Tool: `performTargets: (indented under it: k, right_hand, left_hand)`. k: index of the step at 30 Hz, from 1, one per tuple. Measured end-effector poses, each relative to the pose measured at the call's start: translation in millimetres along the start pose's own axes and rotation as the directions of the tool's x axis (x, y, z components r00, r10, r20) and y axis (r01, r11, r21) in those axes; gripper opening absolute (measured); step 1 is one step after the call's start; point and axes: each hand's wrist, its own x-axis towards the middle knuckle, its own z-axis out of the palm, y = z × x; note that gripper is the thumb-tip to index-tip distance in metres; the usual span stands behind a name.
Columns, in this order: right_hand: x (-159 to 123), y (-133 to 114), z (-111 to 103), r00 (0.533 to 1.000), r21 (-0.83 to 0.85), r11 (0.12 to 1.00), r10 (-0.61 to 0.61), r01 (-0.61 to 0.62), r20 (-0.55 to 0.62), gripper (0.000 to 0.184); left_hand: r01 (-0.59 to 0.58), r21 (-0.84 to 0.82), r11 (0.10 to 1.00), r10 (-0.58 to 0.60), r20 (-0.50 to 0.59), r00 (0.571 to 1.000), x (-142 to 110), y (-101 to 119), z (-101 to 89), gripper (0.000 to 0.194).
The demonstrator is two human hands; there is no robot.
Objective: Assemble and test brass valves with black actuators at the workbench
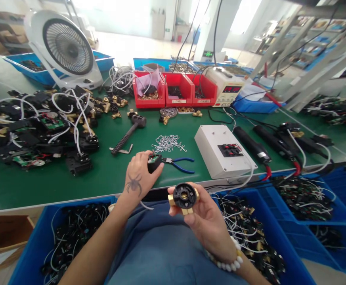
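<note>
My right hand (204, 217) is closed round a brass valve body with a round black insert (184, 196), held up over my lap just below the table's front edge. My left hand (140, 174), with a spider tattoo on its back, rests on the green table (107, 174) and grips a small black part with a green circuit board (154, 161). A thin white wire trails from under that hand. Blue-handled pliers (180, 163) lie just right of the left hand. A heap of small metal clips (168, 143) lies beyond them.
A white box with red terminals (223, 152) stands at right, a black hammer (128, 136) at centre, a pile of wired black assemblies (39, 126) at left. Red bins (174, 91), a power supply (228, 89) and a fan (65, 49) stand behind. Blue crates of parts (268, 237) flank my lap.
</note>
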Motion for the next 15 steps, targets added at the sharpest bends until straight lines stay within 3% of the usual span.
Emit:
performTargets:
  k: [2,3,5,6,7,9,15]
  right_hand:
    - [0.3,0.7,1.0,1.000,0.006,1.000,-0.008,0.008,0.017,0.039]
    - [0.5,1.5,1.5,1.000,0.010,1.000,-0.012,0.012,0.029,0.040]
    - [0.6,3.0,2.0,0.999,0.012,1.000,-0.007,0.007,0.050,0.040]
    - [0.5,3.5,2.1,0.998,0.010,1.000,0.000,-0.001,0.059,0.040]
    - [0.3,3.6,2.2,0.998,0.005,1.000,0.007,-0.007,0.069,0.040]
    - [-0.2,2.6,2.7,0.996,-0.019,1.000,0.010,-0.009,0.086,0.041]
    - [-0.9,-3.2,5.9,0.993,-0.064,0.997,-0.028,0.036,0.111,0.040]
  left_hand:
    - [0.068,-0.305,0.950,-0.075,-0.012,0.997,-5.3,-5.5,-11.1,0.047]
    - [0.117,-0.527,0.842,-0.130,0.011,0.991,-9.0,-5.9,-17.2,0.051]
    - [0.200,-0.877,0.437,-0.208,0.118,0.971,-17.3,-2.1,-28.9,0.059]
    - [0.219,-0.946,0.241,-0.210,0.170,0.963,-21.3,1.5,-34.0,0.061]
    - [0.228,-0.967,0.119,-0.192,0.202,0.960,-25.0,5.8,-38.6,0.062]
    - [0.224,-0.974,0.011,-0.149,0.220,0.964,-31.3,14.5,-46.0,0.059]
    - [0.236,-0.969,-0.072,-0.172,0.246,0.954,-42.6,27.0,-56.6,0.057]
